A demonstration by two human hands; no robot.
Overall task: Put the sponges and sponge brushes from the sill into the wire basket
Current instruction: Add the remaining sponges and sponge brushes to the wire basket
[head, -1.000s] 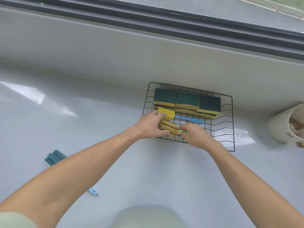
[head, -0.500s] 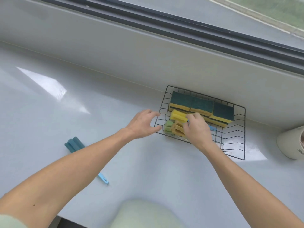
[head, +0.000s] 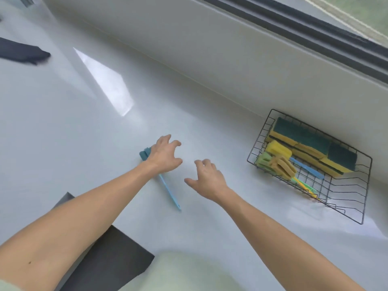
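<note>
A: Location and axis of the blue sponge brush (head: 165, 189)?
B: Frame centre, flat on the sill (head: 84, 127). Long axis runs from head, upper left, to handle tip, lower right.
A: Grip state?
B: Left hand (head: 162, 156) over the head, fingers spread, holding nothing. Right hand (head: 206, 178) likewise. Wire basket (head: 357, 206) at right holds 3 brushes, handles lower right.

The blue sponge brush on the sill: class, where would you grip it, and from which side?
Probably the thin handle of the blue sponge brush, taken from above. It lies flat and bare on the sill, running toward the viewer, while the left hand covers most of the head. Pinch it across its narrow width.
</note>
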